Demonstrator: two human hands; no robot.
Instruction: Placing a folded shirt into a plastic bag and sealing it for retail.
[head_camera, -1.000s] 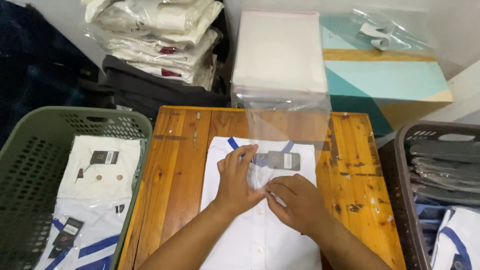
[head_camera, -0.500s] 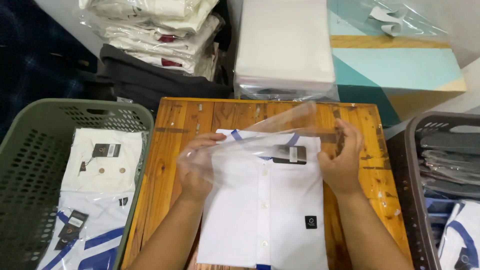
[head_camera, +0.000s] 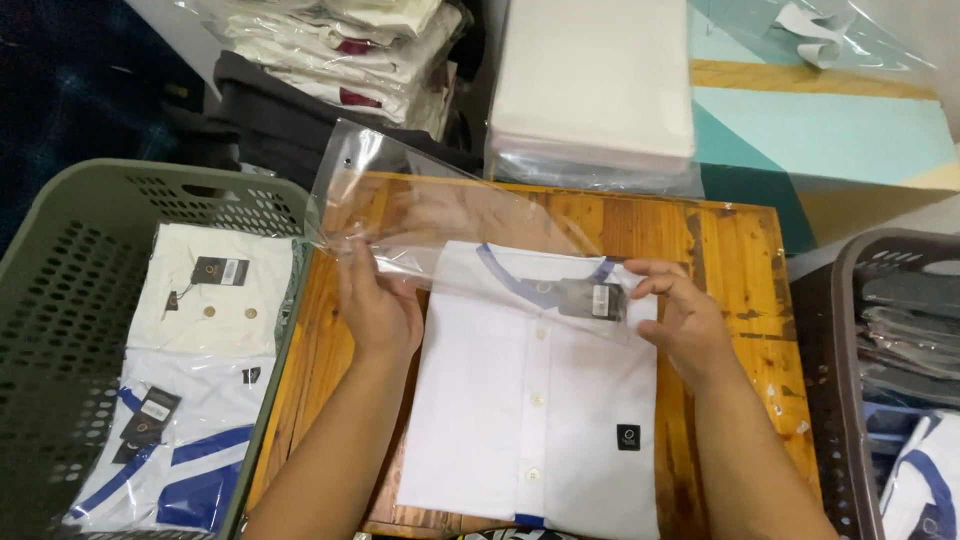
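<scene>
A folded white shirt (head_camera: 535, 400) with a blue collar, a dark hang tag and a small dark chest patch lies on a wooden table (head_camera: 735, 250). A clear plastic bag (head_camera: 420, 215) is held above the shirt's collar end, stretched from upper left to right. My left hand (head_camera: 375, 305) grips the bag's lower left edge beside the shirt's shoulder. My right hand (head_camera: 675, 315) pinches the bag's other end at the collar, next to the hang tag.
A green basket (head_camera: 60, 290) at left holds folded white shirts with tags. A dark basket (head_camera: 850, 300) at right holds bagged garments. Behind the table stand a stack of white bagged items (head_camera: 595, 80), a pile of packed clothes (head_camera: 340, 45) and a teal box (head_camera: 830, 130).
My hands left the shirt's front, picked up the clear bag and spread it. The bag now hangs tilted over the collar end, with my left hand lower and further left.
</scene>
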